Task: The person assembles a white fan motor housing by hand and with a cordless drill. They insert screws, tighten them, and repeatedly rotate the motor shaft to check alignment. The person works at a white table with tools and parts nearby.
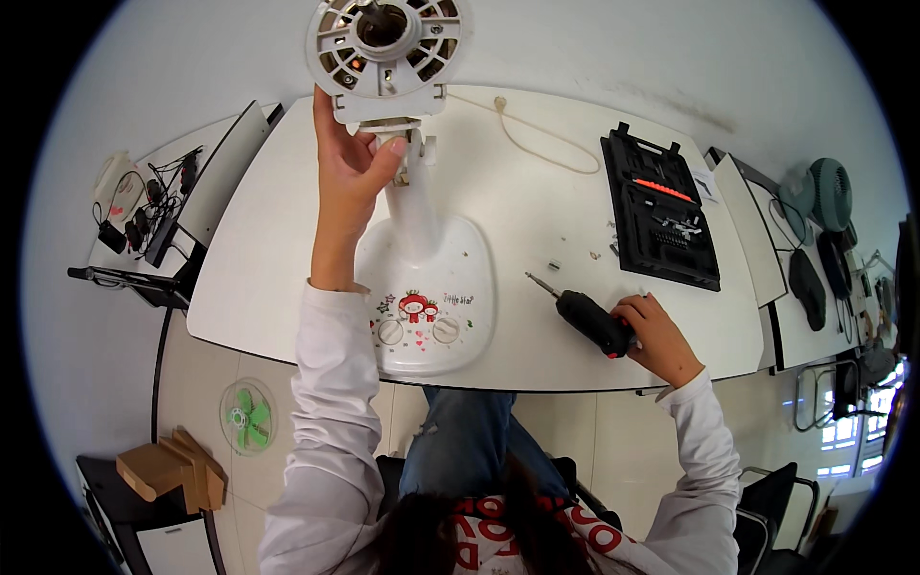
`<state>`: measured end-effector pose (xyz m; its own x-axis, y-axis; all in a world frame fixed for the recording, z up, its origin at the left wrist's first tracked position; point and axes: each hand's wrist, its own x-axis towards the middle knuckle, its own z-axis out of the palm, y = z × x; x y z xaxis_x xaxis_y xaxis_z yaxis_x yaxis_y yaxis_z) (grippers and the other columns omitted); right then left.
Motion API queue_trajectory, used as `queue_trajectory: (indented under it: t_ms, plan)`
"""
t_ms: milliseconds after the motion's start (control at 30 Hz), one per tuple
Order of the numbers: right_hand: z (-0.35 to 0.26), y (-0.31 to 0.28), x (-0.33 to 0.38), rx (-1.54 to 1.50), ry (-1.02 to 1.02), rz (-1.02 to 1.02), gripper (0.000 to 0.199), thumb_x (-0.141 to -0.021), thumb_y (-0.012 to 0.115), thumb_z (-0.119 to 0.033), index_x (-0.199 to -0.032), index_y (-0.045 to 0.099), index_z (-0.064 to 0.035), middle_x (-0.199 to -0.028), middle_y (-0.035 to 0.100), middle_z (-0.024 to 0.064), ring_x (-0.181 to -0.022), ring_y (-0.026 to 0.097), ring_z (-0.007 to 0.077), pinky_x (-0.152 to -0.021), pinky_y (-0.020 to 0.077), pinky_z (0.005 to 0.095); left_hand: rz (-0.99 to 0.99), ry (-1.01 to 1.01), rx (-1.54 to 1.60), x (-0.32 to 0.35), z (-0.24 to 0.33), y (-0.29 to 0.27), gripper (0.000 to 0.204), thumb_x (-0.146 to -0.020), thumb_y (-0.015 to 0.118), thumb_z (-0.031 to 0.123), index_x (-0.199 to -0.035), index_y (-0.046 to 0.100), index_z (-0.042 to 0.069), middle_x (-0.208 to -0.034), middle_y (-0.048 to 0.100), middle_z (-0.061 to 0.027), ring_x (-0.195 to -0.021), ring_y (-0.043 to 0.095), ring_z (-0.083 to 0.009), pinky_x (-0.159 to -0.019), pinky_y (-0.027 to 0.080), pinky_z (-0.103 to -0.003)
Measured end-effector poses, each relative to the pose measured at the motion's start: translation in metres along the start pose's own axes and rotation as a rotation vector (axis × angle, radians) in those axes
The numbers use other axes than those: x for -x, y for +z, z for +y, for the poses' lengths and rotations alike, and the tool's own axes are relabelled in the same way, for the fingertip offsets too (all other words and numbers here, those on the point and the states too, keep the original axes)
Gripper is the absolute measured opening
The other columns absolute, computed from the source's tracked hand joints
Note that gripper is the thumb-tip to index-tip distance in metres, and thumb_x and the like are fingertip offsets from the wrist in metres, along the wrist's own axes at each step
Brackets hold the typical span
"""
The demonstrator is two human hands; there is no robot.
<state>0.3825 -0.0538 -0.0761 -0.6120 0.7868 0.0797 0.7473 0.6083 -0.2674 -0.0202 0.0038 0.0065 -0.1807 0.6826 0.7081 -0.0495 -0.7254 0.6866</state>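
Table (268, 249) white under fan (407, 206); wall (594, 48) pale, floor (632, 436) tiled.

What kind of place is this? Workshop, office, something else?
Probably a small repair or training room: a bladeless fan stands on a white table, beside a power screwdriver and an open black tool case.

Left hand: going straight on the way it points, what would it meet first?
Most likely the white slotted motor housing, just above the left hand in the picture. The hand may already reach partly behind the edge, as depth is unclear.
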Motion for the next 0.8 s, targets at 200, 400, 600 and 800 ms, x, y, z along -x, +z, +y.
queue_trajectory:
  t_ms: [200,400,600,800]
  plan:
    - [-0.041,-0.035,-0.001,-0.225,0.034,0.043,0.053,-0.061,0.072,0.006,-0.109,0.054,-0.0036,-0.111,0.053,0.0108,-0.103,0.054,0.0331,-0.094,0.0442,0.0387,0.005,0.049,0.084,0.001,-0.001,-0.001,0.099,-0.073,0.070,0.001,-0.151,0.008,0.005,-0.149,0.027,-0.0112,-0.124,0.047,-0.0244,-0.101,0.042,-0.036]
    - [-0.088,-0.060,-0.009,-0.381,-0.056,0.088,0.047,-0.062,0.074,0.002,-0.105,0.055,0.0006,-0.106,0.057,0.0153,-0.093,0.058,0.0343,-0.080,0.0487,0.0343,-0.032,0.026,0.090,-0.002,-0.002,0.002,0.104,-0.071,0.069,0.004,-0.152,0.004,0.009,-0.154,0.021,-0.0091,-0.125,0.048,-0.0246,-0.099,0.043,-0.035]
    - [-0.122,-0.081,-0.023,-0.547,-0.002,0.059,0.041,-0.067,0.072,0.002,-0.105,0.057,0.0003,-0.095,0.061,0.0104,-0.081,0.061,0.0244,-0.076,0.0488,0.0305,-0.038,0.023,0.091,-0.003,0.002,0.002,0.105,-0.071,0.070,0.005,-0.152,0.003,0.010,-0.154,0.021,-0.0096,-0.122,0.052,-0.0254,-0.099,0.044,-0.036]
    - [-0.141,-0.101,-0.054,-0.723,-0.035,0.076,0.042,-0.071,0.068,0.004,-0.110,0.055,0.0011,-0.092,0.065,0.0073,-0.081,0.062,0.0128,-0.075,0.0506,0.0277,-0.036,0.011,0.095,-0.002,0.007,0.003,0.106,-0.070,0.070,0.005,-0.152,0.004,0.012,-0.154,0.018,-0.0100,-0.125,0.051,-0.0279,-0.102,0.043,-0.038]
